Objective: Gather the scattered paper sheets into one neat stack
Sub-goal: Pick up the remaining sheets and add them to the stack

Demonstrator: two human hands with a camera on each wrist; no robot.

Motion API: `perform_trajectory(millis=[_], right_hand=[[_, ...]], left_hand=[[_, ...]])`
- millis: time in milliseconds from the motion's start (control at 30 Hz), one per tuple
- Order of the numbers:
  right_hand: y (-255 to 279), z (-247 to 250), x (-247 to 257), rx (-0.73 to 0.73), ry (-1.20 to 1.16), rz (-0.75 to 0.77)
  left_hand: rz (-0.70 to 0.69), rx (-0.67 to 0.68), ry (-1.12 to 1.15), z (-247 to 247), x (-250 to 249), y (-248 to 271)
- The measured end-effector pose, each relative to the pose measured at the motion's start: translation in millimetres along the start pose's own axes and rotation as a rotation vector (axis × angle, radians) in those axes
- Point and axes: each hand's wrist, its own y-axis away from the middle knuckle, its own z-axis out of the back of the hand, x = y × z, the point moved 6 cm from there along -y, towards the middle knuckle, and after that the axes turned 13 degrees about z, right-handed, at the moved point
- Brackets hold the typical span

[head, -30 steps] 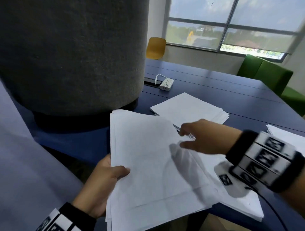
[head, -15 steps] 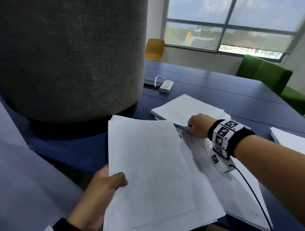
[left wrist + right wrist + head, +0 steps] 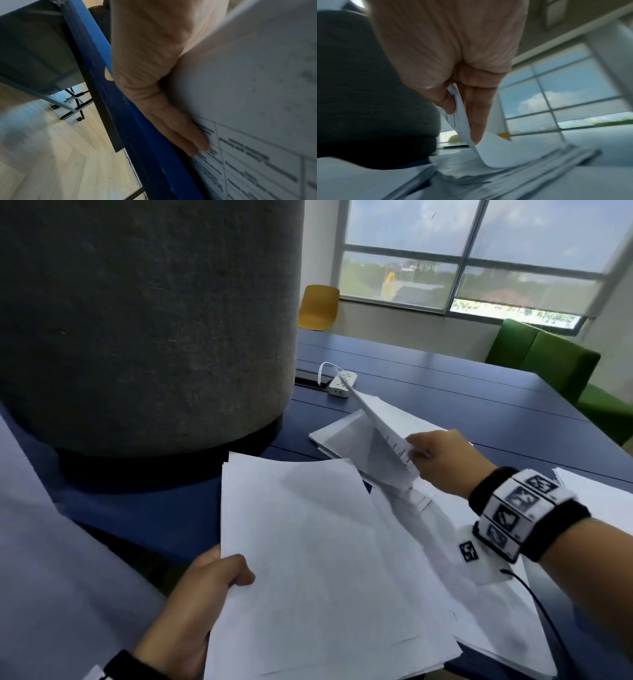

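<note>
Big grey felt-covered round column [image 3: 144,320] at 10 o'clock on blue table [image 3: 445,392], white power strip [image 3: 342,380] at 12. Left hand [image 3: 202,597] grips gathered white paper stack [image 3: 315,570] at its 9 o'clock edge. Right hand [image 3: 442,462] pinches printed white sheets [image 3: 383,436], now lifted, tilted off flat white pile [image 3: 339,436] at 1 o'clock; before, still flat.

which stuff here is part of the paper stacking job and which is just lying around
Job: held stack in left hand; lifted sheets in right hand; far pile; right pile.
Lying about: power strip, yellow chair, green sofa.
</note>
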Motion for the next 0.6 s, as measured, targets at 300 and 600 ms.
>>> perform_trajectory(millis=[300,600], right_hand=[[85.5,-15.3,101.9,0.32,0.083,0.494],[133.5,-28.6,110.8,0.531,0.13,0.649]], left_hand=[[0.019,-0.005,0.116,2.5,2.3,1.7],[0.018,-0.005,0.105,2.6,-0.8,2.9]])
